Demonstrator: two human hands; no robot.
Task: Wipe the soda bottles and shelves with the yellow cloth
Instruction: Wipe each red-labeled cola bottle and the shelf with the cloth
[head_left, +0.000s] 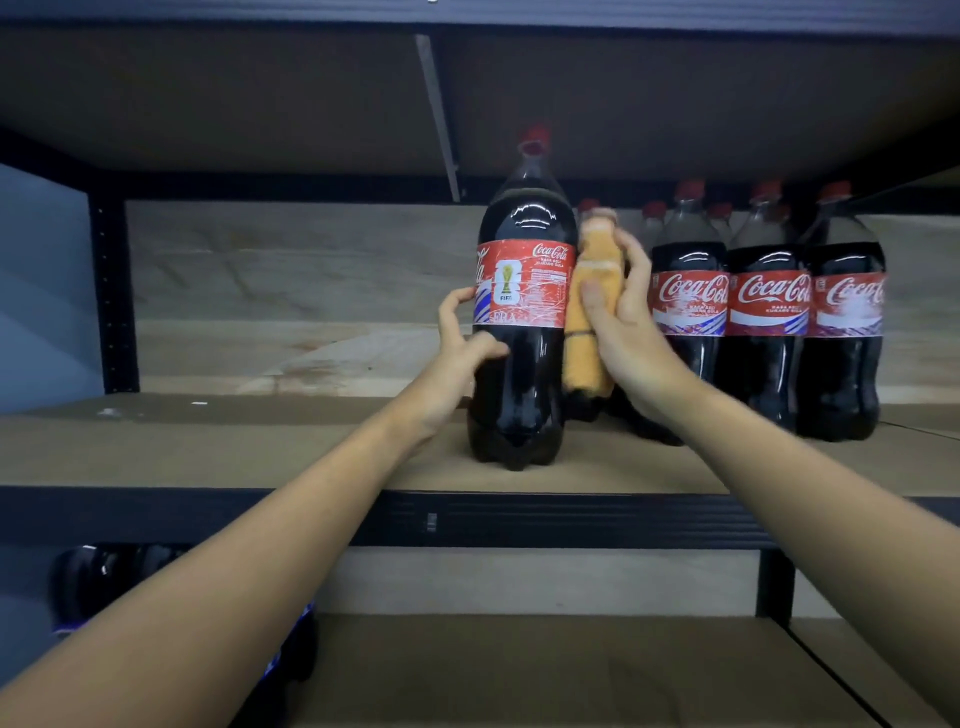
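A large cola bottle (522, 332) with a red label and red cap stands near the front edge of the middle shelf (260, 447). My left hand (460, 345) grips its left side just below the label. My right hand (621, 322) holds the folded yellow cloth (589, 306) against the bottle's right side, thumb over the cloth. Right of the cloth stands a row of cola bottles (766, 322), with more red caps showing behind them.
The shelf above (260, 104) hangs low over the bottle caps. A black upright post (111, 291) marks the left end. The left part of the middle shelf is bare board. Dark bottles (98, 577) sit on the lower shelf at left.
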